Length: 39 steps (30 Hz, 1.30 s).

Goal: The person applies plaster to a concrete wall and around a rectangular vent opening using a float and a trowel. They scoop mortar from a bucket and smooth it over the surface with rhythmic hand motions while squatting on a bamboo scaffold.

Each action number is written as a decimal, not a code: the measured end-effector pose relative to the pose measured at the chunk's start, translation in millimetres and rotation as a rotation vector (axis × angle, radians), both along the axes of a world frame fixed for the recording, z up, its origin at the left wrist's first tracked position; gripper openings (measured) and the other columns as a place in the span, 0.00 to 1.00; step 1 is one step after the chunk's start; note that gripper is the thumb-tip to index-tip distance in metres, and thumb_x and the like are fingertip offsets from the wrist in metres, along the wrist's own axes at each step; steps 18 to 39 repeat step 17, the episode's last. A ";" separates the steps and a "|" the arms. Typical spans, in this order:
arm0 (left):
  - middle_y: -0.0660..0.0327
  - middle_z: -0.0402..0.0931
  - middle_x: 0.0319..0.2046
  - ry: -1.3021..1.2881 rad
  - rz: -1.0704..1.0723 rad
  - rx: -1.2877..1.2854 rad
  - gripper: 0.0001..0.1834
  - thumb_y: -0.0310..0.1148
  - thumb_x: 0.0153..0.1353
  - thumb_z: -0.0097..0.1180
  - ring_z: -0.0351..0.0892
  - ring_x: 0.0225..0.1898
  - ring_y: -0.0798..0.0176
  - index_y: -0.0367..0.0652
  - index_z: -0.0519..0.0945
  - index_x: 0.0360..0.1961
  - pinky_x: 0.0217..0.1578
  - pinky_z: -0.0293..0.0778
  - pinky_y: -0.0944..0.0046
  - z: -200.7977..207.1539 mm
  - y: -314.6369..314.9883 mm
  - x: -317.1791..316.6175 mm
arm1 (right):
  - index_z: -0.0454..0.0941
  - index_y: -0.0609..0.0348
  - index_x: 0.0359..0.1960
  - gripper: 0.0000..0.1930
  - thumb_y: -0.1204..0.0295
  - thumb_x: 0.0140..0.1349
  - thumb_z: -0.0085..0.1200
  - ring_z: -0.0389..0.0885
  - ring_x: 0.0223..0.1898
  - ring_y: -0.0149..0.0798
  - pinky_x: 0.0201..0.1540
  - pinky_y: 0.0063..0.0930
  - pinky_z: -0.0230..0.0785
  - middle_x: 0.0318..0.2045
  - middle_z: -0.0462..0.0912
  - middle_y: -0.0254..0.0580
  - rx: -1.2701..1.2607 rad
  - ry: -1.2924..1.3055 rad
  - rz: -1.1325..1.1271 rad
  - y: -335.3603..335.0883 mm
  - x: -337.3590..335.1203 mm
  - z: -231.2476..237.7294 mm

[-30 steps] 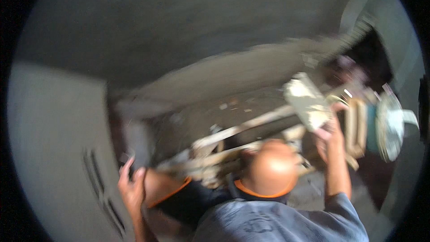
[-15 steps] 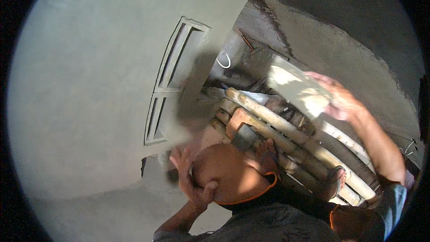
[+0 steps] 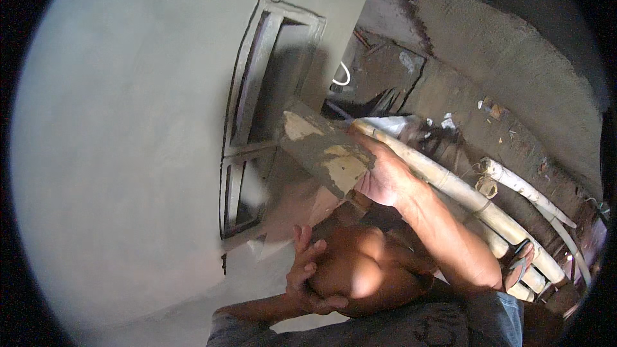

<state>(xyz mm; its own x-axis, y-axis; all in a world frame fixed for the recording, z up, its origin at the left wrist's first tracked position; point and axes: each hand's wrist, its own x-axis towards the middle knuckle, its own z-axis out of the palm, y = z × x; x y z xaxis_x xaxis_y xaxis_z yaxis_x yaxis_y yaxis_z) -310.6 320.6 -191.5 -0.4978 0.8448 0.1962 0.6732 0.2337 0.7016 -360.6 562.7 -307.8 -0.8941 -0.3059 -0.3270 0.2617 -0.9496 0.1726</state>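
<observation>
My right hand (image 3: 389,173) is closed on the near edge of a flat rectangular plastering float (image 3: 326,149). Grey mortar and pale patches cover the face of the float, and its handle is hidden. In this view the float overlaps the lower part of a framed wall opening (image 3: 273,80); I cannot tell whether it touches the wall. Down by my bent knee (image 3: 350,260), my left hand (image 3: 305,277) has its fingers spread and holds nothing. It appears to rest against the knee.
A smooth grey plastered wall (image 3: 141,128) fills the left side. Long bamboo poles (image 3: 463,196) form a platform under me, where my sandalled foot (image 3: 519,266) stands. Pale pole pieces (image 3: 524,183) lie beyond, with a rough wall (image 3: 508,51) at the far right.
My right hand has carried the float leftward and down, toward the wall opening. The left hand has shifted slightly right and down along with the knee. The view has moved a little.
</observation>
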 end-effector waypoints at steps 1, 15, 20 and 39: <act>0.43 0.66 0.71 -0.012 -0.004 0.019 0.54 0.62 0.57 0.69 0.47 0.77 0.25 0.54 0.55 0.77 0.73 0.29 0.21 -1.5 -1.2 -1.2 | 0.76 0.59 0.60 0.19 0.61 0.80 0.42 0.85 0.53 0.36 0.58 0.31 0.78 0.53 0.86 0.42 -0.032 0.016 -0.007 -8.9 -5.2 -4.6; 0.49 0.60 0.75 0.081 0.330 -0.206 0.50 0.65 0.64 0.60 0.45 0.78 0.31 0.59 0.51 0.78 0.75 0.28 0.26 46.0 -65.8 67.7 | 0.75 0.56 0.63 0.21 0.78 0.69 0.53 0.80 0.59 0.42 0.62 0.35 0.75 0.60 0.79 0.42 0.708 0.491 -0.206 -64.2 -62.8 6.7; 0.53 0.54 0.78 0.088 0.341 -0.284 0.52 0.64 0.64 0.60 0.46 0.78 0.32 0.59 0.48 0.80 0.75 0.28 0.26 59.7 -68.4 81.1 | 0.76 0.58 0.62 0.21 0.80 0.67 0.55 0.79 0.61 0.44 0.63 0.36 0.74 0.60 0.78 0.45 0.771 0.462 -0.191 -63.0 -60.4 20.0; 0.53 0.54 0.78 0.088 0.341 -0.284 0.52 0.64 0.64 0.60 0.46 0.78 0.32 0.59 0.48 0.80 0.75 0.28 0.26 59.7 -68.4 81.1 | 0.76 0.58 0.62 0.21 0.80 0.67 0.55 0.79 0.61 0.44 0.63 0.36 0.74 0.60 0.78 0.45 0.771 0.462 -0.191 -63.0 -60.4 20.0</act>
